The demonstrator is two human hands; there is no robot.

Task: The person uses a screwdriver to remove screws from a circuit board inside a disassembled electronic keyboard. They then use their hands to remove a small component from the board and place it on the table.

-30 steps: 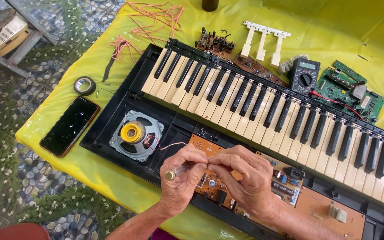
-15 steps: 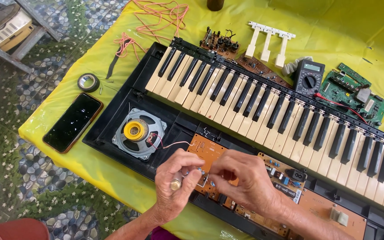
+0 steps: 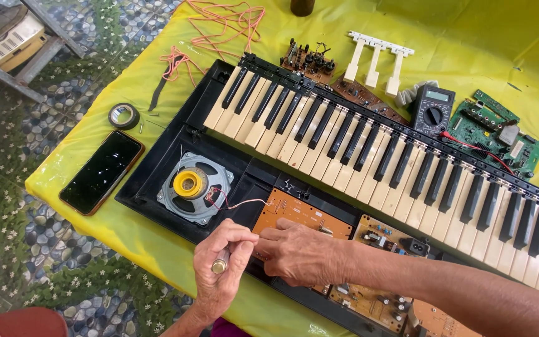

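An opened electronic keyboard (image 3: 369,143) lies on a yellow cloth (image 3: 157,93), its speaker (image 3: 193,186) and orange circuit board (image 3: 307,215) bared. My left hand (image 3: 223,268) is closed around a small metal-ended tool at the board's near edge. My right hand (image 3: 297,253) rests on the same board, fingers bent down onto it, touching my left hand. A thin wire (image 3: 244,203) runs from the speaker toward my hands. What my right fingers pinch is hidden.
A black phone (image 3: 101,171) and a roll of tape (image 3: 123,116) lie left of the keyboard. Behind it are loose white keys (image 3: 375,59), a multimeter (image 3: 433,109), a green circuit board (image 3: 500,134), small boards and pink wires (image 3: 219,25). Pebbled floor lies left.
The view has shifted slightly. My hands have stayed together at the orange board, the left hand turning the tool so its metal end faces up.
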